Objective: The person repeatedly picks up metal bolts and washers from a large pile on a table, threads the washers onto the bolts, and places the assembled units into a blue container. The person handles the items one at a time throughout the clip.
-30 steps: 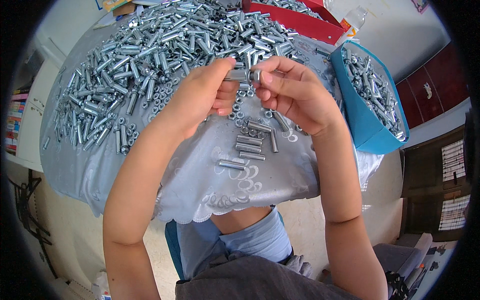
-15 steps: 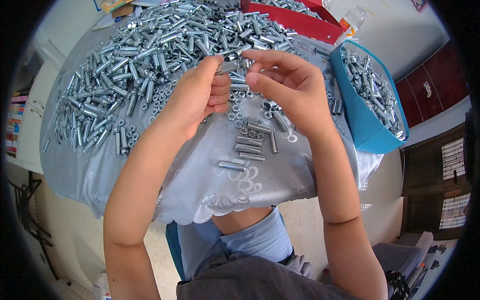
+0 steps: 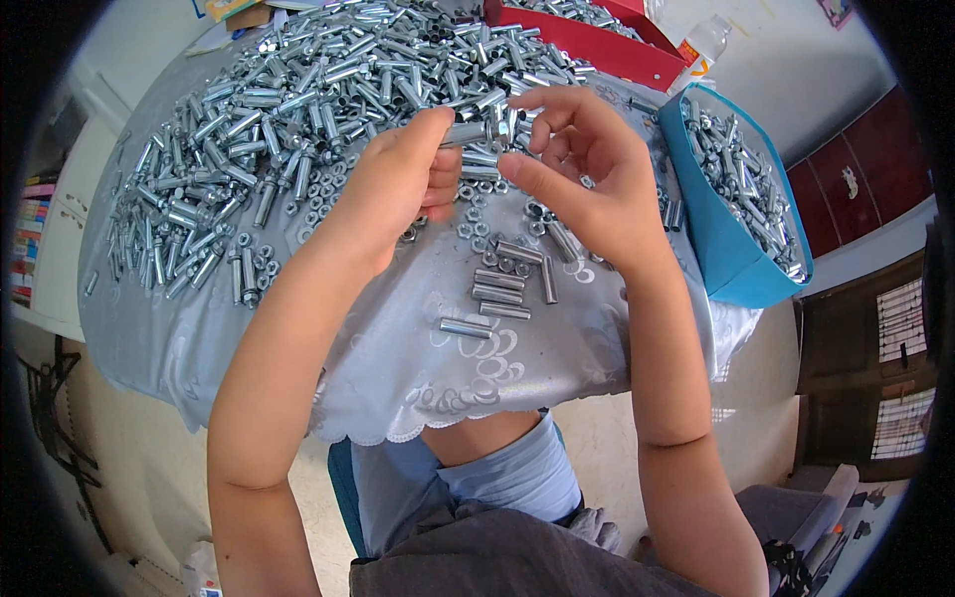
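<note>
My left hand (image 3: 403, 184) is closed round a metal sleeve anchor bolt (image 3: 468, 133), thumb on top. The bolt points to the right, with a hex nut and washer at its free end. Around that end, my right hand (image 3: 587, 164) has its thumb and index finger spread, apart from the nut. Below the hands, several loose metal sleeves (image 3: 497, 296) lie on the grey tablecloth. Small hex nuts (image 3: 474, 231) are scattered just beyond them. A big heap of sleeve anchors and sleeves (image 3: 328, 90) covers the far part of the table.
At the right edge stands a blue fabric bin (image 3: 731, 249) filled with anchors. Behind it are a red box (image 3: 597, 45) holding more metal parts and a clear plastic bottle (image 3: 704, 45). The patterned tablecloth (image 3: 398, 368) hangs over the near edge above my lap.
My right thumb and index finger have opened and moved off the nut, slightly to the right. My left hand still holds the anchor, shifted a little to the right.
</note>
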The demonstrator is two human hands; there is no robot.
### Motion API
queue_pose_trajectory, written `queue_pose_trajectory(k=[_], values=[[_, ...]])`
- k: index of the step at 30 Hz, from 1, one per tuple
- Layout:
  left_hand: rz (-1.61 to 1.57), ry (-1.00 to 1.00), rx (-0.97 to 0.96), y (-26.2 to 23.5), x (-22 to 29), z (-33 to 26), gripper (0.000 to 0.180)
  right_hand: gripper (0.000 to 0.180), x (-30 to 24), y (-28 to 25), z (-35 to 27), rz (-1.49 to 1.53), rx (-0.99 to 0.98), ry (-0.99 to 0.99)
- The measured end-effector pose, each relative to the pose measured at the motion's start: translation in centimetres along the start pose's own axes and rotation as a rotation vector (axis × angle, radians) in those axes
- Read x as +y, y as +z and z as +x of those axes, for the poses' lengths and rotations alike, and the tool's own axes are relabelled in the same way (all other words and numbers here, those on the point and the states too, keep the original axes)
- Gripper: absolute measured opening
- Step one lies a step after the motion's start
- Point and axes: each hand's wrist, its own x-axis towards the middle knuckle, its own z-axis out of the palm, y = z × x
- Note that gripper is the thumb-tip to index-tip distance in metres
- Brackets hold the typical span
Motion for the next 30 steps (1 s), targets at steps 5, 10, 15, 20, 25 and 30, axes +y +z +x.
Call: queue_pose_trajectory(k=[5,10,15,20,25,30], values=[[0.025,0.005,-0.026,-0.1,-0.1,0.0,0.04,0.025,0.4,-0.2,0.0,-0.087,-0.019,-0.019],[0.012,-0.003,-0.007,0.1,0.1,-0.1,0.04,0.023,0.6,-0.6,-0.2,-0.168,-0.038,0.095],[0.032,0.007,-0.013,-0.1,-0.1,0.0,0.039,0.019,-0.3,-0.4,0.1,-0.085,0.017,-0.036],[0.05,-0.003,-0.025,-0.1,-0.2,-0.1,0.039,0.021,0.5,-0.3,0.1,-0.178,-0.039,-0.085],[0.049,-0.006,0.016,0.4,-0.1,-0.3,0.038,0.022,0.1,-1.0,0.0,-0.15,-0.132,0.131],[0.045,-0.008,0.005,0.0,-0.1,-0.2,0.038,0.026,-0.3,-0.1,0.2,-0.122,-0.048,-0.126]])
